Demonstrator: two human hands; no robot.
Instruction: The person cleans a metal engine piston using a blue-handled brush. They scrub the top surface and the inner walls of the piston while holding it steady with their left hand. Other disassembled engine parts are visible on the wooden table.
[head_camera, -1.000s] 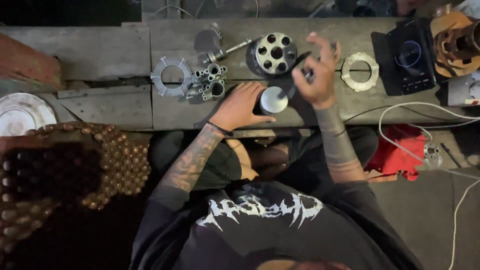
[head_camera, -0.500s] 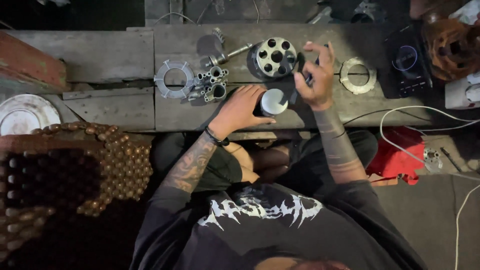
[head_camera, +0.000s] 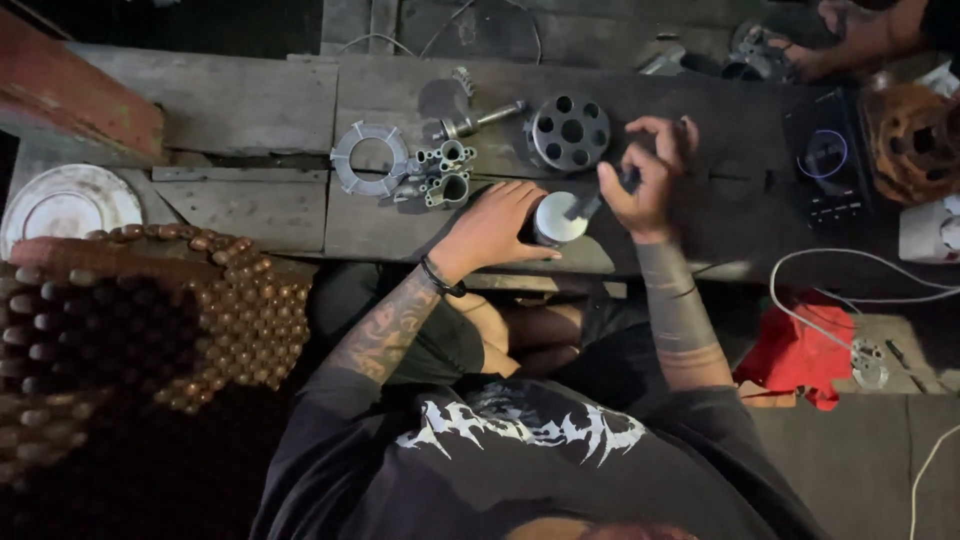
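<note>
The left hand (head_camera: 495, 225) grips a metal cup (head_camera: 556, 218); the right hand (head_camera: 648, 175) pinches a dark tool (head_camera: 600, 197) — a slip could tip it off the desk (head_camera: 250, 110).

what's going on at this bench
A person sits at a wooden bench. The left hand grips a small metal cylinder at the bench edge, and the right hand works a dark tool on it. A disc with holes, a flat ring and small metal parts lie behind.

Dim, overhead-lit scene, dark corners, soft shadows, slight blur.
</note>
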